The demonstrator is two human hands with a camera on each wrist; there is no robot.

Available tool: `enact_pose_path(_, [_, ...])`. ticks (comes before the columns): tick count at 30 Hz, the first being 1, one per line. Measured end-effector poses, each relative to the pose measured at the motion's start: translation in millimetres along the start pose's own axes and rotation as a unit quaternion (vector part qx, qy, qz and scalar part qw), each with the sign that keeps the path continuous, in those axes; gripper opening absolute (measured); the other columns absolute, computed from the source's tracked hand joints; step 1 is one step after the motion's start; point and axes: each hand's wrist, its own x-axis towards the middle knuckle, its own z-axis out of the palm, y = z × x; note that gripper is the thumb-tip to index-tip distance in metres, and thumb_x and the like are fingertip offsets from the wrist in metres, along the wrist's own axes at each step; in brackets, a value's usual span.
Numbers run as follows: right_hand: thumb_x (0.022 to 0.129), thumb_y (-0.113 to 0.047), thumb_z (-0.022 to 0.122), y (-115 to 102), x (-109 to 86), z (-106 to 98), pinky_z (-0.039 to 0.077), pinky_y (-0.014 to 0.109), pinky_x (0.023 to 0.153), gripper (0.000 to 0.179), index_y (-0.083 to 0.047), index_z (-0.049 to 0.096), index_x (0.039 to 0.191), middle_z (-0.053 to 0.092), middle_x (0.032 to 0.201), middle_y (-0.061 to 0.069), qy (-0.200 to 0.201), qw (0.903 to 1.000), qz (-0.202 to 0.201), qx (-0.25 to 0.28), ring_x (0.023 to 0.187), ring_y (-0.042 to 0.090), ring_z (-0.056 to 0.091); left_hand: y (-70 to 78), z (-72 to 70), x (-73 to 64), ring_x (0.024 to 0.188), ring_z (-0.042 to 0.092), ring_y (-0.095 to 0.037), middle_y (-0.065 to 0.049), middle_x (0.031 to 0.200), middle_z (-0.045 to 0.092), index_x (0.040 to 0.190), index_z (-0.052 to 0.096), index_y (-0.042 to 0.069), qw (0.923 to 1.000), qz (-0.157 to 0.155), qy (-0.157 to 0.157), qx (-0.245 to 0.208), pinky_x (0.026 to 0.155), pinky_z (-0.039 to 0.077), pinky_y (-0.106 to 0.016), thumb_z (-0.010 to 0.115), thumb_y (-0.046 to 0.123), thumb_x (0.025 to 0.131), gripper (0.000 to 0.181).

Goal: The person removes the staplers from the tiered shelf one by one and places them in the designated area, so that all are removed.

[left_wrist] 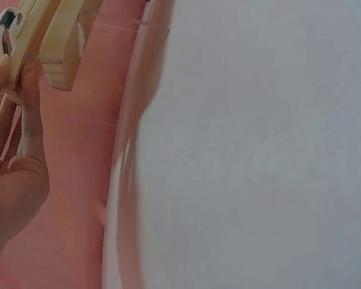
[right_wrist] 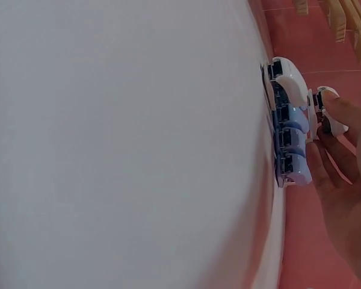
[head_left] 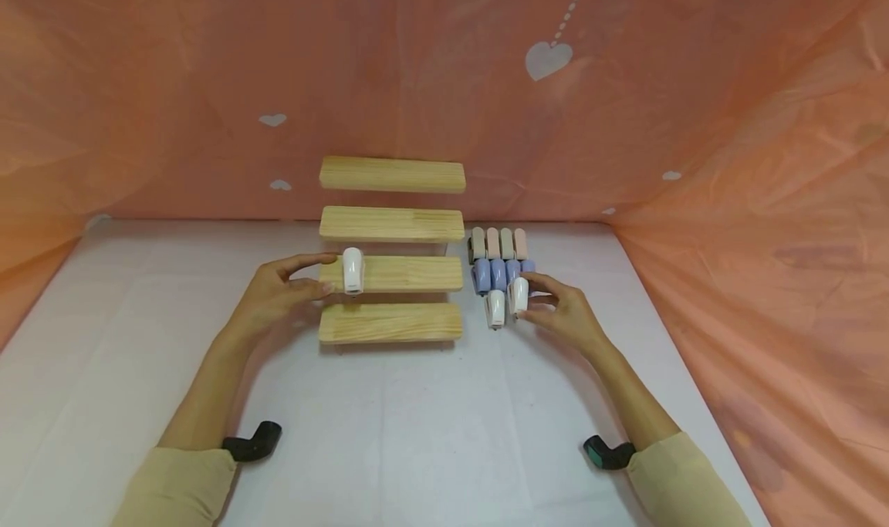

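Observation:
A small white stapler [head_left: 353, 268] stands near the left end of the third wooden shelf board [head_left: 417, 275], counted from the top. My left hand [head_left: 278, 288] pinches that board's left end between thumb and fingers, as the left wrist view also shows. On the right, a second white stapler [head_left: 518, 295] is held between the thumb and fingers of my right hand [head_left: 566, 315]. In the right wrist view this held stapler [right_wrist: 337, 123] is raised over a row of blue staplers [right_wrist: 295, 141]. Another white stapler [head_left: 495, 309] stands on the table just left of it.
Behind the blue row stand several green-grey and pink staplers [head_left: 493, 243]. Other boards of the stepped rack rise behind, and the lowest board [head_left: 390, 323] lies in front. An orange sheet with hearts [head_left: 417, 72] hangs behind the white tabletop [head_left: 430, 419].

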Motion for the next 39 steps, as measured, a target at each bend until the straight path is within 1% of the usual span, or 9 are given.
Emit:
enact_pose_path(3, [0.078,0.014,0.077,10.3,-1.3,0.1,0.052,0.054,0.090,0.061,0.013,0.052,0.134,0.061,0.120,0.033,-0.001,0.9998,0.019,0.002,0.106,0.048,0.062,-0.2,0.5,0.1,0.089,0.073,-0.018,-0.002,0.094,0.076,0.136,0.059,0.003,1.0000,0.003,0.000,0.002,0.084,0.052,-0.019,0.078,0.021,0.089,0.054])
enact_pose_path(8, [0.080,0.005,0.079,36.4,-2.0,2.7,0.056,0.030,0.085,0.063,0.004,0.054,0.138,0.062,0.125,0.027,-0.007,0.9986,0.051,-0.010,0.110,0.041,0.064,-0.6,0.6,0.5,0.089,0.073,-0.020,-0.002,0.092,0.076,0.135,0.060,0.002,0.9999,0.009,0.000,-0.006,0.082,0.053,-0.020,0.078,0.019,0.088,0.052])
enact_pose_path(10, [0.080,0.001,0.081,41.6,-2.6,3.9,0.055,0.024,0.083,0.062,0.000,0.056,0.137,0.063,0.125,0.024,-0.011,0.9982,0.057,-0.012,0.110,0.038,0.065,-0.8,0.6,0.5,0.089,0.073,-0.021,-0.003,0.091,0.076,0.134,0.061,0.003,0.9999,0.010,0.001,-0.008,0.081,0.054,-0.021,0.078,0.018,0.088,0.052])
enact_pose_path(17, [0.078,0.000,0.083,47.8,-3.7,10.6,0.055,0.037,0.091,0.059,-0.001,0.059,0.132,0.065,0.121,0.020,-0.016,0.9981,0.051,-0.030,0.107,0.034,0.067,-1.5,1.5,-0.4,0.089,0.073,-0.019,-0.001,0.100,0.074,0.134,0.060,0.002,0.9999,0.008,0.000,-0.014,0.080,0.055,-0.023,0.079,0.018,0.088,0.052])
enact_pose_path(22, [0.077,0.001,0.083,50.1,-4.2,14.3,0.055,0.037,0.091,0.058,-0.001,0.060,0.131,0.066,0.120,0.020,-0.011,0.9975,0.050,-0.048,0.104,0.033,0.068,-2.4,2.2,-0.8,0.089,0.073,-0.019,0.000,0.100,0.074,0.134,0.060,0.002,0.9998,0.003,-0.001,-0.018,0.080,0.057,-0.028,0.079,0.018,0.087,0.053])
enact_pose_path(27, [0.078,-0.001,0.083,51.5,-3.5,15.2,0.055,0.039,0.090,0.060,0.001,0.058,0.132,0.065,0.119,0.023,-0.013,0.9974,0.047,-0.054,0.103,0.036,0.068,-2.2,2.3,-1.7,0.089,0.073,-0.019,0.001,0.097,0.075,0.134,0.061,0.002,0.9999,0.004,0.001,-0.015,0.080,0.056,-0.027,0.079,0.018,0.087,0.053])
enact_pose_path(31, [0.079,-0.001,0.083,49.6,-1.7,14.2,0.055,0.040,0.092,0.061,0.001,0.057,0.134,0.065,0.121,0.023,-0.018,0.9969,0.053,-0.056,0.105,0.035,0.067,-0.9,1.5,-1.5,0.087,0.073,-0.018,-0.002,0.094,0.076,0.134,0.061,0.004,1.0000,0.004,0.001,-0.002,0.080,0.056,-0.027,0.079,0.019,0.087,0.052])
enact_pose_path(34, [0.079,-0.002,0.083,48.1,0.4,11.9,0.054,0.040,0.094,0.063,0.001,0.056,0.136,0.064,0.122,0.022,-0.022,0.9968,0.054,-0.055,0.108,0.034,0.066,-0.6,0.5,-0.5,0.088,0.073,-0.020,-0.009,0.092,0.076,0.134,0.061,0.005,1.0000,0.003,0.000,0.000,0.080,0.057,-0.029,0.079,0.020,0.087,0.052])
enact_pose_path(39, [0.081,-0.003,0.082,43.9,3.2,3.6,0.054,0.039,0.093,0.060,0.001,0.057,0.135,0.065,0.122,0.020,-0.011,0.9976,0.048,-0.049,0.107,0.033,0.066,-1.9,0.2,0.8,0.091,0.073,-0.022,-0.003,0.098,0.075,0.135,0.060,0.003,0.9999,0.008,-0.001,-0.013,0.081,0.056,-0.025,0.079,0.018,0.087,0.053])
